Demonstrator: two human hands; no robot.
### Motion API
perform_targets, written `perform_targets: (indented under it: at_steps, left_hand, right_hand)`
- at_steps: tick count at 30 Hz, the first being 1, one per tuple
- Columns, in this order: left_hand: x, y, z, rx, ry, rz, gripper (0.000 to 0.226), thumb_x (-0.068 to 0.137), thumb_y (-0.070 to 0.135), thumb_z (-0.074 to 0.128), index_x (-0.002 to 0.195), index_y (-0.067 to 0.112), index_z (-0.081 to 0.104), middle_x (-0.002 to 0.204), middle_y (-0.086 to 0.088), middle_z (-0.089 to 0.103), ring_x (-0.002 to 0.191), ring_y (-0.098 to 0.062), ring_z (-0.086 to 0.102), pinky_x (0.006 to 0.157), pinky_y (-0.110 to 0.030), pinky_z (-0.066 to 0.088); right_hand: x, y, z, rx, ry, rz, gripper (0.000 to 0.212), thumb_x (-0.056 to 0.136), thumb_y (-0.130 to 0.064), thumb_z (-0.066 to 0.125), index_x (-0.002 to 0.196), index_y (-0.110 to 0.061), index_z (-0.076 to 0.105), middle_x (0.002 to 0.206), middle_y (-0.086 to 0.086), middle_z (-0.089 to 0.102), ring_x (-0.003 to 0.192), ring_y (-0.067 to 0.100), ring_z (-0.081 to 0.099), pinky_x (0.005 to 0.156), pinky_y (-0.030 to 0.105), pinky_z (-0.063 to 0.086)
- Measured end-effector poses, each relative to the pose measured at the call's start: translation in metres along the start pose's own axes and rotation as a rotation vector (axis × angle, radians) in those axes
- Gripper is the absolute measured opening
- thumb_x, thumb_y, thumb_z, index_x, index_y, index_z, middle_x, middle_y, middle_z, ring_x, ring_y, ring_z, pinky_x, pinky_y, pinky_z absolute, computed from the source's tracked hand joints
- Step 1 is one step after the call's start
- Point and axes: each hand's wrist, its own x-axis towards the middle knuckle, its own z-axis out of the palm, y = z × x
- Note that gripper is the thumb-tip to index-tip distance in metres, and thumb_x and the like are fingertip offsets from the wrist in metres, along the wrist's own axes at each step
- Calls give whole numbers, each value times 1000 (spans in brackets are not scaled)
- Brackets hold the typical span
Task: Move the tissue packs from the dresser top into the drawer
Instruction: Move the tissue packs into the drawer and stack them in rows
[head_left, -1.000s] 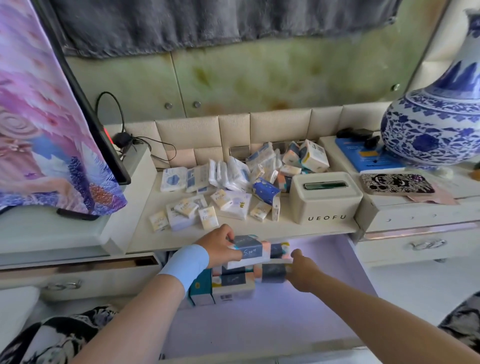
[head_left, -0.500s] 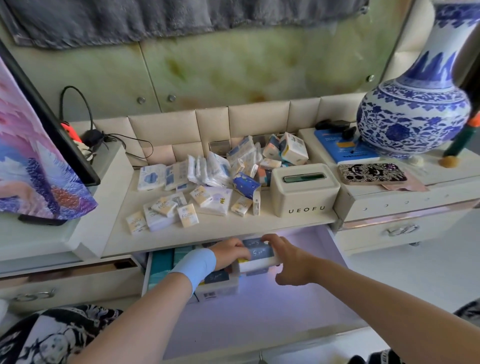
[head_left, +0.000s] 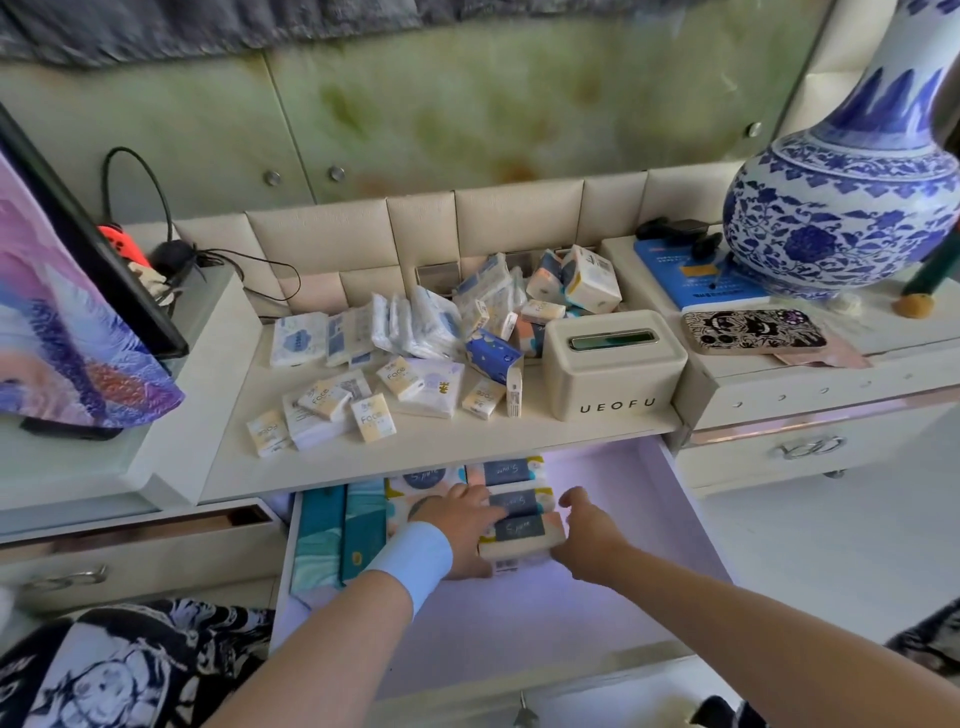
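Observation:
The dresser drawer (head_left: 613, 613) stands pulled open with a pale lavender floor. At its back left lie teal tissue packs (head_left: 322, 535) and several patterned packs (head_left: 511, 470). One patterned tissue pack (head_left: 519, 535) sits at the front of that row, pressed between my hands. My left hand (head_left: 462, 525), with a blue wristband, covers its left end. Against its right end is my right hand (head_left: 587, 535), thumb raised. A heap of small tissue packs (head_left: 389, 374) lies on the dresser top (head_left: 519, 447).
A cream tissue box marked UEOFU (head_left: 613, 364) stands on the dresser top, right of the heap. A blue-and-white vase (head_left: 841, 208), a blue book (head_left: 696, 280) and a patterned phone case (head_left: 753, 330) sit on the right unit. A screen (head_left: 78, 270) and cables are at left.
Both hands carried the patterned packs from above the drawer's front down and back into the drawer, setting them against the row there. The camera has tilted down and moved closer.

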Motion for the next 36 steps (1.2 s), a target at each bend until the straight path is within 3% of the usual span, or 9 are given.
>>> perform_targets:
  at_steps: [3, 10, 14, 16, 19, 25, 28, 32, 36]
  left_hand:
    - [1, 0, 6, -20, 6, -22, 76, 85, 43, 66, 151, 31, 28, 155, -3, 21, 140, -27, 24, 107, -46, 35]
    - [5, 1, 7, -43, 80, -59, 63, 90, 26, 62, 147, 31, 33, 153, -3, 23, 138, -26, 26, 101, -46, 42]
    - [10, 0, 4, -32, 29, -63, 65, 88, 30, 64, 145, 32, 34, 156, -6, 15, 140, -28, 23, 103, -46, 40]
    - [13, 0, -7, -20, -19, -60, 63, 85, 38, 66, 143, 31, 40, 149, -6, 28, 136, -29, 31, 103, -44, 40]
    - [15, 4, -42, -273, -1, -75, 43, 85, 45, 61, 124, 28, 58, 124, 1, 55, 117, -30, 53, 95, -42, 48]
    - [24, -2, -117, -602, 308, -96, 35, 90, 41, 60, 124, 32, 59, 116, 12, 62, 104, -15, 60, 94, -33, 49]
    - [37, -14, -144, -683, 424, -125, 28, 91, 33, 58, 119, 29, 63, 113, 6, 65, 102, -18, 61, 93, -34, 50]
    - [69, -26, -181, -728, 540, -160, 22, 95, 23, 53, 113, 28, 63, 109, 6, 61, 101, -16, 58, 88, -28, 47]
    - [117, -36, -205, -612, 591, -195, 27, 95, 25, 53, 121, 25, 60, 121, -1, 60, 109, -22, 56, 94, -37, 49]
  right_hand:
    - [4, -3, 6, 218, -5, 196, 60, 86, -9, 69, 130, -16, 29, 103, 12, 55, 80, 26, 64, 70, 48, 61]
    - [12, 2, 8, -47, -105, 24, 66, 86, -17, 71, 140, -23, 34, 110, 2, 55, 95, 19, 58, 71, 23, 52]
    - [12, 2, -6, -245, -162, -5, 65, 90, -21, 63, 147, -23, 30, 125, 5, 57, 106, 21, 57, 83, 27, 50]
    - [11, -5, -20, -330, -144, 18, 58, 92, -24, 59, 145, -20, 36, 134, 6, 53, 113, 22, 55, 85, 27, 49]
    - [9, -22, -50, -434, -59, -15, 41, 94, -23, 52, 134, -17, 51, 133, 4, 54, 113, 22, 56, 91, 29, 50]
    - [16, -78, -134, -374, 292, -237, 17, 90, -28, 49, 93, -27, 66, 97, -3, 68, 89, 20, 63, 76, 31, 54]
    - [30, -98, -177, -356, 432, -274, 16, 89, -28, 51, 97, -30, 64, 92, -4, 67, 78, 17, 62, 68, 30, 54]
    - [80, -107, -216, -361, 507, -254, 24, 86, -27, 56, 110, -33, 60, 112, 0, 65, 94, 20, 60, 77, 31, 51]
    - [132, -114, -235, -362, 538, -204, 51, 86, -25, 66, 133, -29, 48, 131, 7, 50, 109, 26, 54, 81, 34, 50]
